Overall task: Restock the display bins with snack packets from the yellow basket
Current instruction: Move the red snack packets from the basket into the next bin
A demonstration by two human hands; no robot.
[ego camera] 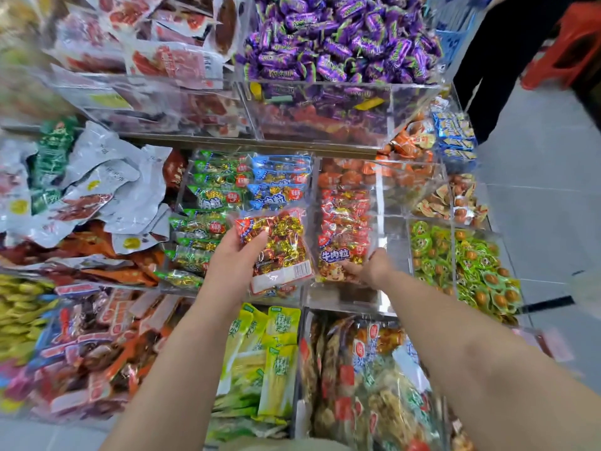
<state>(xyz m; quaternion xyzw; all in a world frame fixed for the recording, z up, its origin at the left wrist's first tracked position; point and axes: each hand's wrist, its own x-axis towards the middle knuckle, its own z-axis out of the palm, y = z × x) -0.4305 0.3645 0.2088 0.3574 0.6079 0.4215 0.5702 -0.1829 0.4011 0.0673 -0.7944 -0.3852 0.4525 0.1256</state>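
Here, a red packet (276, 249) of gold-wrapped sweets is gripped in the left hand (234, 255), thumb laid across its face. It is held just left of the clear bin (394, 236), where matching packets are stacked. Its long axis is pointed up the display, as theirs are. The front packet (341, 255) in that bin is pinched at its lower corner by the right hand (370, 266), the nearer to the bin.

Bare arms (182, 353) — beige garment (286, 446) below
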